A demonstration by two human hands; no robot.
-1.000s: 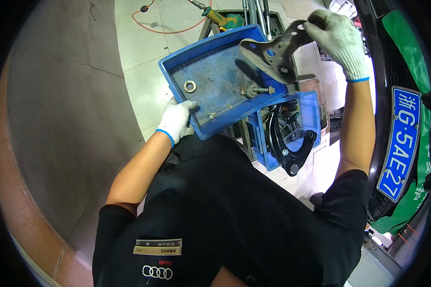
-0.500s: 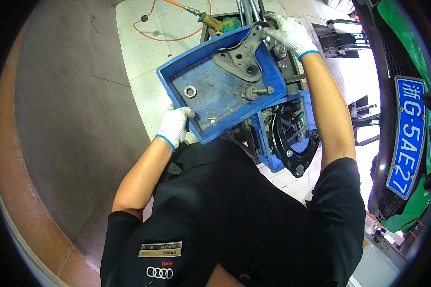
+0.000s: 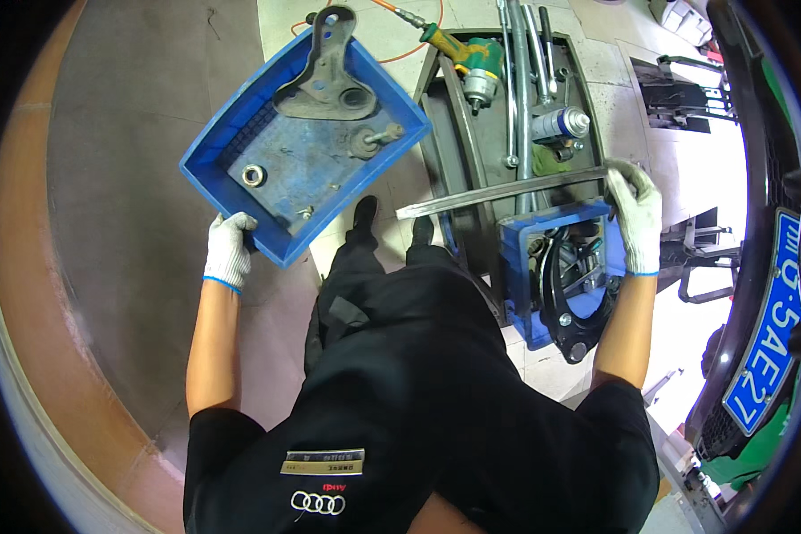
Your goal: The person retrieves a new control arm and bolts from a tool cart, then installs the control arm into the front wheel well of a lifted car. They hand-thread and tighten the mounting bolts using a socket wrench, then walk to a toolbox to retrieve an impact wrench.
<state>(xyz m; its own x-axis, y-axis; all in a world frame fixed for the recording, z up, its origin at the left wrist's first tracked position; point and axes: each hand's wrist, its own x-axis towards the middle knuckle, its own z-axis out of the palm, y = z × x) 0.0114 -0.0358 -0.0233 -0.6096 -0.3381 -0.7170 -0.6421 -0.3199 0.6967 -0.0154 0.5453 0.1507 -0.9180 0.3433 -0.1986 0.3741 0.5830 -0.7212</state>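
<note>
- I hold the shallow blue plastic tray (image 3: 303, 169) up in front of me to the left, tilted, its near corner toward me.
- My left hand (image 3: 230, 251), in a white knit glove with a blue cuff, pinches that corner's wall between thumb and fingers.
- Inside lie a grey flat metal bracket with round holes (image 3: 329, 76) — one arm reaching past the far rim — a shiny metal ring (image 3: 245, 177), a round bushing with a bolt through it (image 3: 365, 143) and a small screw-like fastener (image 3: 305, 213).
- My right hand (image 3: 635, 214), gloved alike, has its fingers curled at the end of a long flat grey steel bar (image 3: 503, 190), just beside the corner of a smaller blue plastic bin (image 3: 523, 311); I cannot tell whether they close on either.
- That bin holds a black curved metal arm (image 3: 554, 294) among other parts.
- Beyond the bar, a green-and-yellow power tool (image 3: 472, 58), long steel rods and a white-and-blue spray can (image 3: 561, 125) lie on a dark metal cart.
- Writing: my black shirt (image 3: 436, 383) carries a two-tone name tag (image 3: 323, 461), too small to read, and a white stitched emblem (image 3: 318, 505) with red lettering; a blue plate with white characters (image 3: 765, 325) sits far right.
</note>
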